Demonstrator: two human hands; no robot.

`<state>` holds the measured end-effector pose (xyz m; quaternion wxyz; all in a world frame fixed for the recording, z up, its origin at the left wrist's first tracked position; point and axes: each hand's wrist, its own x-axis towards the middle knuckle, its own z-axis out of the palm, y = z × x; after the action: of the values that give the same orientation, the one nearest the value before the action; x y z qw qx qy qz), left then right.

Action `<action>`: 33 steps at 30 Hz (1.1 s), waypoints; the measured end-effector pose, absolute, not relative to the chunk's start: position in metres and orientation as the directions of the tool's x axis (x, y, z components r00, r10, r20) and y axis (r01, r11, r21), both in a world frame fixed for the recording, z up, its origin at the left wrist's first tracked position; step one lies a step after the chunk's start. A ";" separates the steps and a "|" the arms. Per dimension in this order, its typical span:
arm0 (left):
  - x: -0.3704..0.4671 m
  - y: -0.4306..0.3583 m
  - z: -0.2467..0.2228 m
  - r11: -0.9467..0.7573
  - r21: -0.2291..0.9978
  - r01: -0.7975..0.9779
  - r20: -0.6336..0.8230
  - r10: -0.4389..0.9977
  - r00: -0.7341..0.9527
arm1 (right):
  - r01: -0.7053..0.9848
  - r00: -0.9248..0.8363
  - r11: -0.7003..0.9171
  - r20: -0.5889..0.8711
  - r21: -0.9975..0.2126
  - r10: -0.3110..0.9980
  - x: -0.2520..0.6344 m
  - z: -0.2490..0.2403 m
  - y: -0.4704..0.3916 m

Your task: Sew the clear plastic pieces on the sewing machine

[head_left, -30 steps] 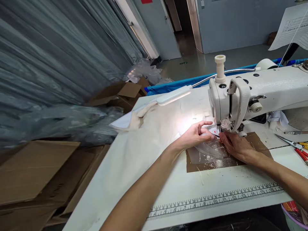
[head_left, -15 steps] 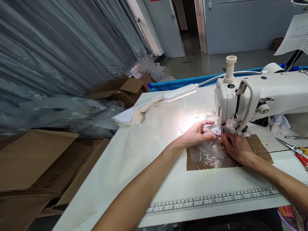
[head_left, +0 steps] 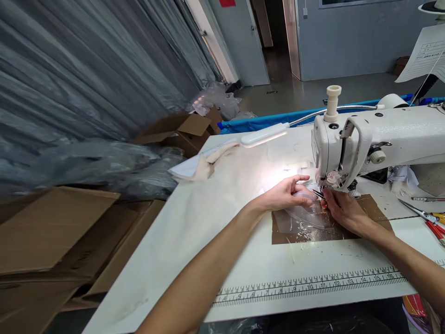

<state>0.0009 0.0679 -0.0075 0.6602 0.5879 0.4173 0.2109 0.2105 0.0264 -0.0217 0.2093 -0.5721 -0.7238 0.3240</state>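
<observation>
My left hand lies by the needle area of a white sewing machine. Its thumb and forefinger are apart, and I see nothing gripped between them. My right hand is closed around a thin dark pointed tool, whose tip points left toward the left fingers. A bit of red shows by the right fingertips. Beneath both hands, sheer, see-through material rests on a brown taped patch of the table. The machine's presser foot is partly hidden behind the right fingers.
A ruler strip runs along the front of the white table. Scissors with red handles lie at right. A lamp lights the needle area. Cardboard boxes stand left, and beige cloth lies at the table's far-left edge.
My left thumb and fingers have drawn slightly apart and away from the right fingertips. More of the dark tool now shows in my right hand. The view has shifted slightly.
</observation>
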 end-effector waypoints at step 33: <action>-0.031 0.085 0.037 -0.312 0.576 0.756 0.026 0.931 0.364 | 0.759 -0.246 0.324 0.213 -0.564 0.946 0.281 -0.030 0.007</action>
<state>-0.0313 0.0852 0.0371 0.2424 0.7894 0.5343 0.1804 0.2808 0.0074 -0.0305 0.2647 -0.5539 -0.7695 0.1758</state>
